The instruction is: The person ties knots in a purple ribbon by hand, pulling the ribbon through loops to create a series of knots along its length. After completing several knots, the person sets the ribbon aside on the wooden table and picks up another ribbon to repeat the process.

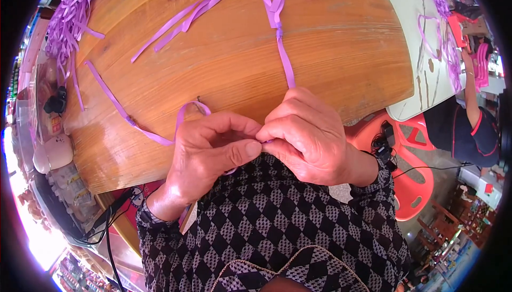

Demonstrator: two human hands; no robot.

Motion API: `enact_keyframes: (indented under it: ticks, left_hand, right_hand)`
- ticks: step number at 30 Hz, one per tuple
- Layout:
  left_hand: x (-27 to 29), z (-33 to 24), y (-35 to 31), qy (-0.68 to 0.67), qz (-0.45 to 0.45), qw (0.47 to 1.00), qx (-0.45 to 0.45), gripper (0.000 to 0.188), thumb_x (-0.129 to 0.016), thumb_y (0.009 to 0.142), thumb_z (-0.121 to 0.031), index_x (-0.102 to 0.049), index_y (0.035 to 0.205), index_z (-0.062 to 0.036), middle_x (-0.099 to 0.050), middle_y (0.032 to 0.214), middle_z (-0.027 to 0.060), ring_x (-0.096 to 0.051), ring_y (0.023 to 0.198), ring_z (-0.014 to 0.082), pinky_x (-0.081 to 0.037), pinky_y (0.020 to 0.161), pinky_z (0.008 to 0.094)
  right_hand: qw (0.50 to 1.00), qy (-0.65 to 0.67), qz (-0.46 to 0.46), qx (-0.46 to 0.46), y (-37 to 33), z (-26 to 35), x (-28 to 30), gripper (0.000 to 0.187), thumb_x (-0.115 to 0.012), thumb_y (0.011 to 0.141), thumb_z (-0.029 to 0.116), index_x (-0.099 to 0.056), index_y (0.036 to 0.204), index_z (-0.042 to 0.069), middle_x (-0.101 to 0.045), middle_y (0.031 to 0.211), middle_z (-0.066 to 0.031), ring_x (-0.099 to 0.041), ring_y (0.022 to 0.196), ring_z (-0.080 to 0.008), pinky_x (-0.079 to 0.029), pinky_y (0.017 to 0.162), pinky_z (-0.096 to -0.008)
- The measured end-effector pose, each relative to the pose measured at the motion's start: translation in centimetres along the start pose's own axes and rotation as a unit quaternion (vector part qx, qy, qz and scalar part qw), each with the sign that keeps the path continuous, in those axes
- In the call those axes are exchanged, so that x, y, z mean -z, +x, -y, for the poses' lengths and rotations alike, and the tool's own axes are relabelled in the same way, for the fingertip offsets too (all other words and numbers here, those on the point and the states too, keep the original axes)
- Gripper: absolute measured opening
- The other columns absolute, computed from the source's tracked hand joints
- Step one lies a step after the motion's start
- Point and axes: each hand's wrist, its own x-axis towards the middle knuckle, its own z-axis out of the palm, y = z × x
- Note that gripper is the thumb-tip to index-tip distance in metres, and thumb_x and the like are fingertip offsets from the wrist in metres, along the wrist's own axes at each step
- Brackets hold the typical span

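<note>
Close together at the table's near edge, my left hand (pixel 213 141) and my right hand (pixel 308 138) both pinch a purple ribbon (pixel 285 60). A small purple bit of it shows between the fingertips; the rest there is hidden. From my right hand the ribbon runs up to a knot (pixel 279 33), where several strands fan out toward the far edge. On the left side it leaves my left hand in a loop (pixel 183 116) and trails across the wood, with another small knot (pixel 130 122) along it.
The wooden table (pixel 224 73) spans the middle. A heap of purple ribbons (pixel 74 20) hangs over its far left corner. At right are a white table (pixel 400 20) with more ribbon, a red-orange plastic chair (pixel 416 180) and another person in a dark shirt (pixel 472 137).
</note>
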Motion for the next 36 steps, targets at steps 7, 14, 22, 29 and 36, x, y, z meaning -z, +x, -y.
enact_keyframes:
  ticks: [7,14,22,29,36]
  left_hand:
    - [0.4,1.0,0.5,-0.193,0.01,0.977,0.088,0.017,-0.068,0.08,-0.009,-0.06,0.087,0.005,-0.061,0.073,0.008,-0.054,0.057,0.0105,-0.044,0.05,0.0218]
    - [-0.2,0.4,0.4,-0.238,-0.013,0.964,0.116,0.016,-0.068,0.081,-0.009,-0.06,0.085,0.0038,-0.059,0.07,0.007,-0.051,0.053,0.0092,-0.041,0.044,0.0202]
    - [-0.3,0.4,0.2,-0.18,-0.032,0.974,0.13,0.015,-0.071,0.078,-0.009,-0.061,0.084,0.0009,-0.059,0.069,0.0024,-0.042,0.049,0.0031,-0.026,0.041,0.0177]
    - [0.0,1.6,0.4,-0.267,-0.014,0.954,0.136,0.017,-0.071,0.078,-0.011,-0.061,0.083,0.0011,-0.059,0.068,0.0016,-0.044,0.05,0.004,-0.029,0.042,0.0178]
    - [-0.5,1.4,0.4,-0.306,0.009,0.943,0.133,0.016,-0.067,0.082,-0.013,-0.059,0.084,0.0007,-0.057,0.066,0.0049,-0.046,0.051,0.0089,-0.035,0.046,0.0191]
  right_hand:
    - [0.993,0.087,-0.009,-0.076,0.3,0.4,0.5,0.027,-0.076,0.061,-0.003,-0.061,0.084,0.001,-0.057,0.073,-0.0074,-0.052,0.061,-0.0208,-0.04,0.053,-0.0297]
    - [0.994,0.08,-0.01,-0.071,0.0,0.0,0.6,0.017,-0.072,0.067,-0.003,-0.062,0.08,-0.001,-0.059,0.074,-0.0087,-0.053,0.061,-0.0198,-0.04,0.053,-0.0288]
    - [0.994,0.087,-0.009,-0.06,0.0,-0.2,0.3,0.017,-0.069,0.068,-0.007,-0.063,0.082,-0.002,-0.059,0.075,-0.0092,-0.053,0.063,-0.0198,-0.04,0.053,-0.0288]
    - [0.993,0.09,-0.013,-0.08,0.1,-0.1,0.7,0.015,-0.068,0.07,-0.006,-0.063,0.084,-0.003,-0.06,0.076,-0.0101,-0.054,0.065,-0.0196,-0.04,0.054,-0.0285]
    - [0.993,0.084,-0.021,-0.082,0.0,0.1,0.7,0.013,-0.068,0.072,-0.005,-0.062,0.083,-0.003,-0.06,0.075,-0.0099,-0.054,0.064,-0.0193,-0.04,0.054,-0.0284]
